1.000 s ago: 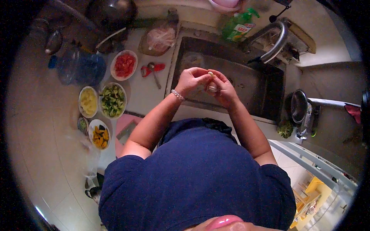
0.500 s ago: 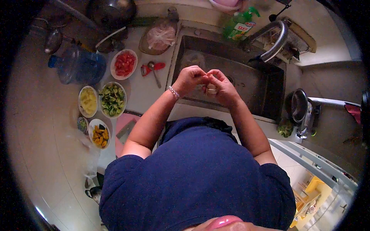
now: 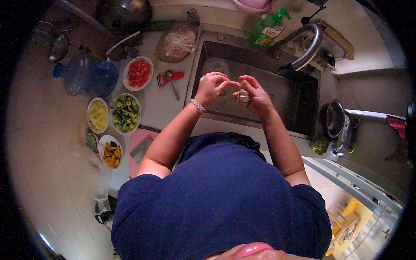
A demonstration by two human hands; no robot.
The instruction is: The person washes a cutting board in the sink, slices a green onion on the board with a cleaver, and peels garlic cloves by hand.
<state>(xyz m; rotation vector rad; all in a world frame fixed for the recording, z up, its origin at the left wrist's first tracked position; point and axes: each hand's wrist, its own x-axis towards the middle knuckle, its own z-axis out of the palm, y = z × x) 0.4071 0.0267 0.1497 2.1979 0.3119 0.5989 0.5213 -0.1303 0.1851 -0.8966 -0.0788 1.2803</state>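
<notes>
Both hands are held close together over the near side of the metal sink [image 3: 281, 97]. My right hand [image 3: 255, 97] is wrapped round a garlic bulb [image 3: 243, 96], whose pale cloves show between the fingers. My left hand [image 3: 211, 90], with a beaded bracelet [image 3: 197, 105] at the wrist, has its fingers pinched and touching the fingertips of my right hand. Whatever may lie in that pinch is too small to make out.
Left of the sink lie a red peeler [image 3: 169, 79] and a spoon [image 3: 174, 90]. Beyond are bowls of red pieces [image 3: 139, 73], chopped greens [image 3: 125, 113] and yellow pieces [image 3: 98, 115]. A green soap bottle [image 3: 268, 31] and the faucet [image 3: 313, 47] stand behind the sink.
My right hand has shifted slightly right and turned, so the garlic bulb shows more fully. The pale clove seen at the fingertips a second ago is no longer visible.
</notes>
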